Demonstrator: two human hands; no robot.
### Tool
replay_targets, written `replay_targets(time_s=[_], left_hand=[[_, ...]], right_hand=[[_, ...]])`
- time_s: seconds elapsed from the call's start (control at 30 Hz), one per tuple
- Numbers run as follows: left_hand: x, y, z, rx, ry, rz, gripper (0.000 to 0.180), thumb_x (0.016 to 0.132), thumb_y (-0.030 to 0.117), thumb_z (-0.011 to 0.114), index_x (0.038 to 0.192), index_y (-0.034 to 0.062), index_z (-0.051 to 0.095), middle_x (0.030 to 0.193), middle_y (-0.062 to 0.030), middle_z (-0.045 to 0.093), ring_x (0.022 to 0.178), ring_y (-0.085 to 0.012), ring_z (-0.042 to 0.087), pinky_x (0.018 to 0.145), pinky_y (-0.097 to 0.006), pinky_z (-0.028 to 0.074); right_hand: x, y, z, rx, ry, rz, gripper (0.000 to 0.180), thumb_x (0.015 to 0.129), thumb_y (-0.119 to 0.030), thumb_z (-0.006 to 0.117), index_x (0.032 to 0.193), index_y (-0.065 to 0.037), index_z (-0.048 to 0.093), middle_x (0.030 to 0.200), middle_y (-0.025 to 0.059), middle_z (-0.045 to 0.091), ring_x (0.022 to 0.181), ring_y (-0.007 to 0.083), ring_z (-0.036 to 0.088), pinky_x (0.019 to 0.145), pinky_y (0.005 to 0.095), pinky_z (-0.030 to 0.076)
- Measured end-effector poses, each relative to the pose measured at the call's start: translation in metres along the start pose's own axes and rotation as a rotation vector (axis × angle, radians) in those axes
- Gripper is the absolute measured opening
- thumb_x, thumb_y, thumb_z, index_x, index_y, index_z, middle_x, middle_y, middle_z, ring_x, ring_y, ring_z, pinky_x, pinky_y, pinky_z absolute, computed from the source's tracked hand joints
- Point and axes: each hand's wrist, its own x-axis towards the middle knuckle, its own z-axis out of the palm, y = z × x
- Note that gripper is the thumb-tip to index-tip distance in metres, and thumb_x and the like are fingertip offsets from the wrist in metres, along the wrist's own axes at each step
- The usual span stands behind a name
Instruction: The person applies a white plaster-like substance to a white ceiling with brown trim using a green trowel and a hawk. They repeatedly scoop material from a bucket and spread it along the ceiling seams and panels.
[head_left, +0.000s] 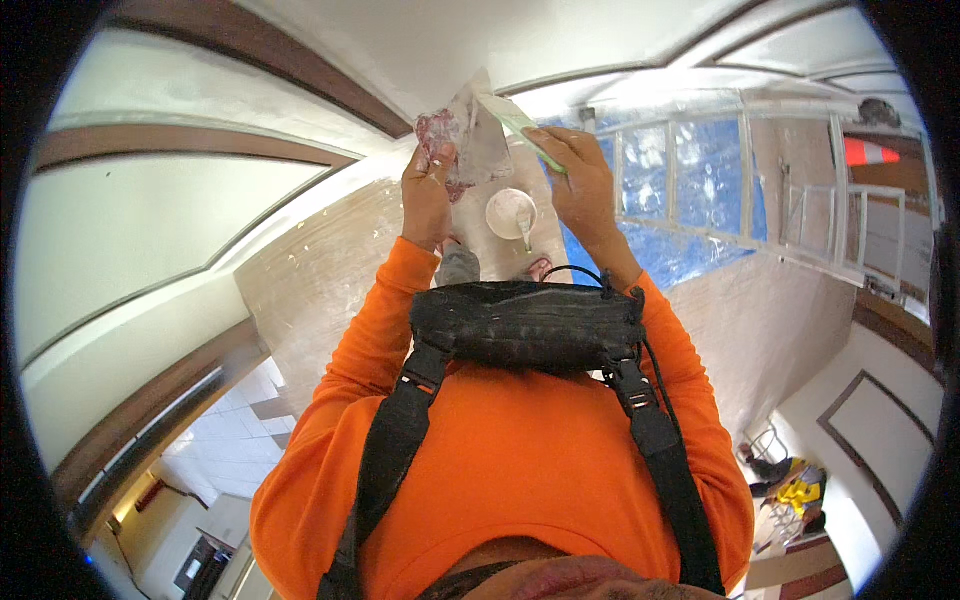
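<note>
White filler work, viewed from above over an orange long-sleeved shirt and a black chest pouch (527, 322) on straps. Left hand (428, 190): fingers clenched around a crumpled rag (462, 140), whitish with red-stained patches, held up at chest height. Right hand (580, 175): fingers closed on the handle of a pale green scraper (520, 125), its blade laid against the rag, the two touching. Small white tub (511, 212): stands on the paint-spattered floor below and between the hands, a stick or brush resting inside; it looks partly filled. Blue-sheeted window frames (690, 190) lie beyond to the right. Progress, as a judgement: the blade appears to be mid-wipe, residue still visible on it; the tub's contents are not used up.
</note>
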Motion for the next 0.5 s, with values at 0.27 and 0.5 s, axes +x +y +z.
replay_targets(time_s=[0.27, 0.5], left_hand=[[0.065, 0.010, -0.062, 0.230, -0.033, -0.271, 0.042, 0.099, 0.030, 0.055, 0.135, 0.0075, 0.049, 0.107, -0.0062, 0.061, 0.089, -0.0170, 0.065, 0.066, -0.030, 0.056], [0.114, -0.048, -0.144, 0.034, -0.136, -0.273, 0.045, 0.102, 0.031, 0.048, 0.139, 0.0071, 0.043, 0.121, -0.0060, 0.060, 0.106, -0.0181, 0.062, 0.079, -0.034, 0.054]], right_hand=[[-0.023, -0.004, 0.076, 0.111, -0.159, 0.316, 0.034, 0.082, -0.002, 0.061, 0.115, -0.010, 0.067, 0.111, 0.0100, 0.066, 0.101, 0.0313, 0.062, 0.088, 0.0360, 0.050], [-0.078, 0.057, 0.137, 1.460, 0.272, 1.258, 0.028, 0.091, -0.009, 0.065, 0.117, -0.001, 0.060, 0.109, 0.0081, 0.065, 0.100, 0.0216, 0.064, 0.081, 0.0352, 0.054]])
